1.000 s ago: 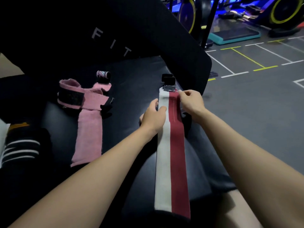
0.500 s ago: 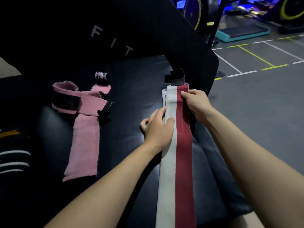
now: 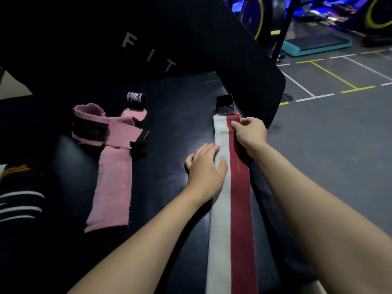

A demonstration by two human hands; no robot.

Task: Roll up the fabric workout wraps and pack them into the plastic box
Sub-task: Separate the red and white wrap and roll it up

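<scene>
Lying flat along the black padded bench [image 3: 169, 124], one red-and-white wrap [image 3: 231, 209] runs lengthwise from near your body toward the raised backrest [image 3: 191, 39], its white half on your left and its red half on your right. A black strap tab [image 3: 224, 105] sticks out of its far end. Your right hand [image 3: 250, 132] pinches the far end of this wrap, thumb and fingertips closed on the red half just below the tab. Your left hand [image 3: 205, 164] lies flat with fingers straight and slightly spread, its thumb side resting on the white half while the rest of the palm presses on the bench just beside it.

Well apart on your left lies one pink wrap [image 3: 112, 183], unrolled for most of its length, with its far end folded over itself in a loose loop showing a black fastening patch. Just beyond that loop stands one small pink-and-black roll [image 3: 136, 98]; whether it belongs to the pink wrap you cannot tell. One dark striped cloth [image 3: 19, 204] sits at the left edge, only partly visible.

The backrest carries three pale letters, F, I, T. On your right is grey floor [image 3: 328, 155] with white and yellow lines, and farther off one teal step platform [image 3: 316, 42] and two yellow-rimmed wheels.
</scene>
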